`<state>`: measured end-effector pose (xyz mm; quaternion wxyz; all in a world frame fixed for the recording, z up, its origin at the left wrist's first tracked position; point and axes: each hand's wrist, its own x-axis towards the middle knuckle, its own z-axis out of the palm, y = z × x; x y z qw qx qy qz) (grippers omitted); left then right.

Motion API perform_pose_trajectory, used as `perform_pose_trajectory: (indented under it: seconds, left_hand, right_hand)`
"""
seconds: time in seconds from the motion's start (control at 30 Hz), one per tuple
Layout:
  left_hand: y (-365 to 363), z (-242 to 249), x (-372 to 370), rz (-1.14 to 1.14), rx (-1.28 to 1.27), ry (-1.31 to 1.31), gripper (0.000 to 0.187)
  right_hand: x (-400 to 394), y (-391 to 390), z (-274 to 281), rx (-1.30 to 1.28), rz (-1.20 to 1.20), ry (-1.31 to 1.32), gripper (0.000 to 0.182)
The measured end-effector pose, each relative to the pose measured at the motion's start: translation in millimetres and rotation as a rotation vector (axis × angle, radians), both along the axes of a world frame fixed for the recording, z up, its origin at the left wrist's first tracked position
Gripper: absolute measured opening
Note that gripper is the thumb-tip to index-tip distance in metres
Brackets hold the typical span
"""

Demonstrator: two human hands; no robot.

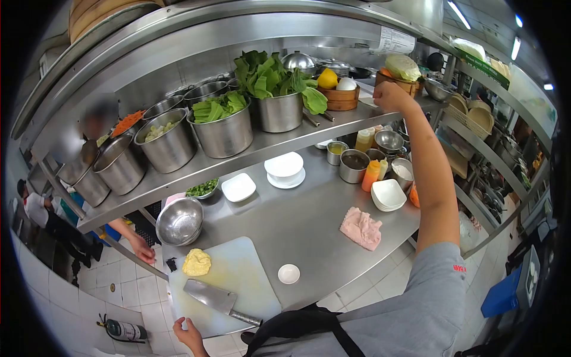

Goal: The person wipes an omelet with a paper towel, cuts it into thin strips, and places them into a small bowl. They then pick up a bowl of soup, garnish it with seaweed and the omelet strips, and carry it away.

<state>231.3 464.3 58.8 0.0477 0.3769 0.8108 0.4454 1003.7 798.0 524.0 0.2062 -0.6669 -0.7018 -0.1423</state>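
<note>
1. On the shelf (pixel 357 121) at the upper right of the frame, a round wooden box (pixel 340 107) holds a lemon (pixel 327 78) and a white round item (pixel 347 84).
2. The right hand (pixel 391 97) is just beside it, arm stretched up, fingers curled (whether they are clamped on anything, I cannot tell). Behind the hand, a cabbage (pixel 402 68) sits on top of another wooden box (pixel 410 87).
3. The left hand (pixel 189 336) is at the lower left, near the edge of the cutting board (pixel 253 279); its thumb and fingers stand apart, with nothing visible between them.
4. On the board lie a cleaver (pixel 211 296), its handle pointing to the lower right, and a pale yellow mound (pixel 196 262) above the blade.
5. To the right of the board, near the bottom centre, is a small white dish (pixel 289 273); farther right lies a crumpled pink cloth (pixel 360 228).
6. Above the cloth stand stacked white bowls (pixel 388 196) and an orange squeeze bottle (pixel 371 174).
7. A steel bowl (pixel 180 221) sits above the board; left of it, a co-worker's hand (pixel 143 248) shows.
8. At top centre, leafy greens (pixel 262 74) spill over a steel pot (pixel 281 116).
</note>
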Motion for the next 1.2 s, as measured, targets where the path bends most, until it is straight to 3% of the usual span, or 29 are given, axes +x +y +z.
perform_pose_trajectory:
  seconds: [0.17, 0.3, 0.33, 0.37, 0.4, 0.43, 0.47, 0.5, 0.53, 0.57, 0.63, 0.7, 0.73, 0.83, 0.87, 0.97, 1.0, 1.1, 1.13, 1.2]
  left_hand:
    - [5, 18, -2, 0.010, 0.002, 0.030, 0.027]
    - [3, 7, -29, -0.066, 0.063, 0.114, 0.025]
    - [1, 21, -22, -0.025, 0.050, 0.105, 0.025]
    - [-2, 22, -26, -0.041, 0.095, 0.091, 0.024]
    - [-4, 25, -27, -0.028, 0.084, 0.144, 0.023]
    - [-7, 30, -29, -0.036, 0.101, 0.127, 0.022]
    - [-10, 34, -31, -0.026, 0.097, 0.134, 0.021]
    - [-13, 37, -33, -0.030, 0.118, 0.114, 0.020]
    - [-16, 39, -35, -0.029, 0.115, 0.123, 0.021]
    - [-22, 40, -40, 0.018, 0.103, 0.116, 0.021]
    - [-21, 41, -45, -0.003, 0.039, 0.116, 0.022]
    - [-14, 44, -49, 0.016, 0.026, 0.101, 0.022]
    - [-11, 44, -57, 0.002, 0.010, 0.096, 0.022]
    - [17, 39, -66, -0.084, 0.036, 0.045, 0.021]
    - [31, 38, -67, -0.144, 0.034, 0.027, 0.021]
    - [92, 35, -58, -0.297, 0.026, -0.001, 0.022]
    - [118, 26, -54, -0.353, 0.042, 0.045, 0.022]
    - [188, 28, -37, -0.472, -0.065, 0.197, 0.027]
    - [210, 27, -32, -0.482, -0.062, 0.194, 0.027]
    - [248, 20, -26, -0.459, -0.322, 0.313, 0.036]
  right_hand:
    - [10, 9, 11, -0.037, 0.017, -0.075, 0.025]
    - [58, 36, 4, 0.139, 0.049, -0.108, 0.022]
    - [53, 31, 7, 0.257, -0.009, -0.081, 0.024]
    - [99, 65, 4, 0.299, -0.096, -0.186, 0.031]
    - [118, 63, -7, 0.555, 0.028, -0.152, 0.039]
    - [153, 87, -9, 0.624, 0.160, 0.045, 0.044]
    - [114, 59, -2, 0.792, 0.031, 0.054, 0.044]
    - [112, 45, 9, 0.536, -0.024, 0.325, 0.045]
    - [140, 49, 12, 0.761, -0.024, 0.045, 0.044]
    - [156, 36, 14, 0.772, 0.035, -0.166, 0.039]
    - [81, -30, 23, 0.649, -0.189, 0.311, 0.050]
    - [24, -81, 7, 0.630, 0.202, 0.723, 0.049]
    - [-14, -111, -6, 0.423, 0.403, 0.970, 0.032]
    - [-78, -147, -66, 0.126, 0.593, 1.027, 0.015]
    - [-98, -148, -84, -0.044, 0.714, 0.877, 0.016]
    - [-196, -155, -174, -0.240, 0.634, 0.778, 0.015]
    - [-216, -155, -217, -0.323, 0.649, 0.877, 0.016]
    - [-306, -195, -269, -0.661, 0.565, 1.008, 0.015]
    - [-321, -209, -288, -0.739, 0.606, 1.158, 0.014]
    - [-336, -237, -317, -0.804, 0.565, 1.250, 0.013]
